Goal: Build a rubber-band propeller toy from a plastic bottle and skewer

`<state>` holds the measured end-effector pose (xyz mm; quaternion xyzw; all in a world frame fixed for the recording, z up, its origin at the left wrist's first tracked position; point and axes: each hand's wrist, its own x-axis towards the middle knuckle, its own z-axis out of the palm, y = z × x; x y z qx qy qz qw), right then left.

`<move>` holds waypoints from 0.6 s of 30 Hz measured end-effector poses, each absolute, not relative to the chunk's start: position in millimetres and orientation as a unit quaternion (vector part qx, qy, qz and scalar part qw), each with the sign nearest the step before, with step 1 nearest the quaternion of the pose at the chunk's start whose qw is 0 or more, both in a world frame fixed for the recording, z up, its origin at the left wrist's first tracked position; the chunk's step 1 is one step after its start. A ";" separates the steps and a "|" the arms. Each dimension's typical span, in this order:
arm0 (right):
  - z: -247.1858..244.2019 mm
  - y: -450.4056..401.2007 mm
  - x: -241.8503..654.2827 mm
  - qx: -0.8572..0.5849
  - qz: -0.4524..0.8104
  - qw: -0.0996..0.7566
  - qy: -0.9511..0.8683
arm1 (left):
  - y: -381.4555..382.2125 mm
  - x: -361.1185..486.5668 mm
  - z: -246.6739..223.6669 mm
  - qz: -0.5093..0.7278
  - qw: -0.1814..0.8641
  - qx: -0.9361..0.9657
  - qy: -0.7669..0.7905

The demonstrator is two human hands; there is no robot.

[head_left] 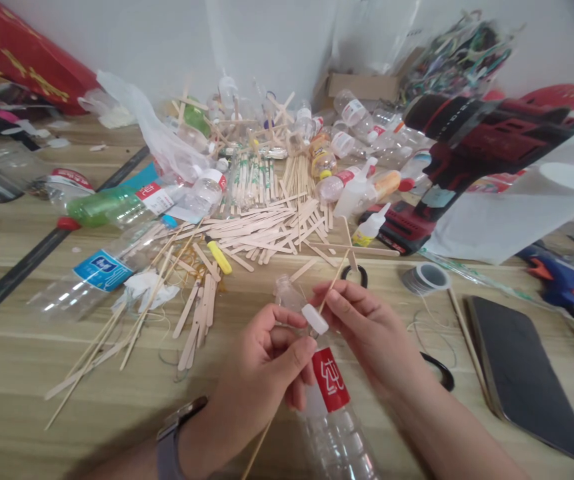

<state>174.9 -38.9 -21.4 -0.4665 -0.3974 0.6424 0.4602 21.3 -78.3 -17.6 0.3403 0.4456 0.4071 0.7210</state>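
Note:
My left hand (274, 350) is closed, thumb and index finger pinching a white bottle cap (315, 320) at its edge. In my right hand (361, 327), thumb and fingers grip a thin wooden skewer (334, 280) just above the cap. Crossed craft sticks (367, 250) form a propeller shape at the skewer's upper end. Its lower end seems to come out below my left hand. Behind my hands is a clear plastic bottle (337, 427) with a red label, its upper part partly covered by my fingers. Whether the skewer passes through the cap is hidden.
Loose craft sticks (257, 230) and a yellow cutter (218, 255) lie ahead. Plastic bottles (101, 270) are at left. To the right are a red drill (491, 140), glue bottle (371, 227), wire spool (425, 278), phone (527, 373) and glue gun (559, 277). Scissors (439, 372) lie by my right wrist.

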 end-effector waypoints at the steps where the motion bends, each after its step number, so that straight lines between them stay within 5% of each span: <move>1: -21.5 -38.4 174.4 -0.468 0.641 0.462 -0.396 | -78.0 21.6 -17.4 0.405 0.722 0.342 0.446; 8: -19.3 -30.3 175.2 -0.468 0.662 0.468 -0.351 | -73.5 11.2 -11.5 0.425 0.701 0.346 0.457; 13: -20.8 -25.5 177.0 -0.467 0.683 0.498 -0.258 | -89.3 -6.5 -13.3 0.466 0.592 0.338 0.564; 18: -24.1 -28.7 171.0 -0.458 0.684 0.534 -0.196 | -126.1 1.6 -23.9 0.386 0.568 0.419 0.594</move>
